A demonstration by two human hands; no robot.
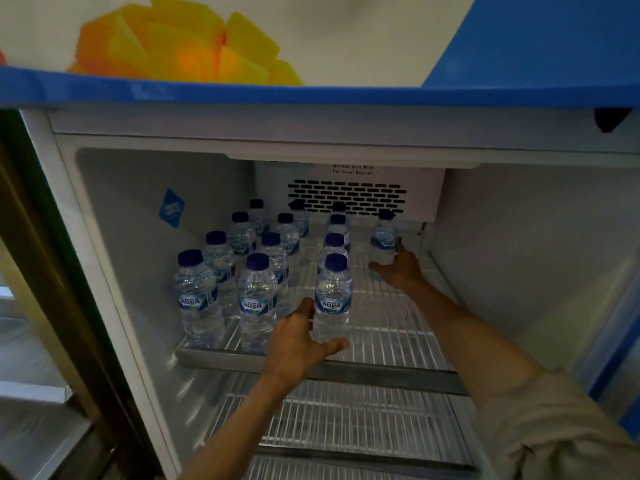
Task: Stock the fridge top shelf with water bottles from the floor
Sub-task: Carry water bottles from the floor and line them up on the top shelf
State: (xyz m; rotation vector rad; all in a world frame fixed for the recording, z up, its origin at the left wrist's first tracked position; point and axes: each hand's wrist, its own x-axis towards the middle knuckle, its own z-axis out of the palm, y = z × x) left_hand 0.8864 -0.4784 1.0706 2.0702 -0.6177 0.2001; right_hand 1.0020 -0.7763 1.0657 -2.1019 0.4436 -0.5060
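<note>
Both hands were inside the fridge, each with a bottle on the top shelf (398,327). Left hand (298,344) had its grip wrapped round the base of the front water bottle (333,299), standing upright near the shelf's front edge, just right of the other bottles (256,299) lined up in rows. Right hand (398,268) gripped the bottom of the back bottle (384,237), upright near the back wall under the vent (346,197). A lower shelf (346,420) sat underneath.

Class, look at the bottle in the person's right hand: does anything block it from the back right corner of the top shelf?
Nothing visible does. The right hand holds the bottle upright at the back right of the top shelf; bare wire surrounds it, and the nearest bottle row stands apart, leftward.
</note>
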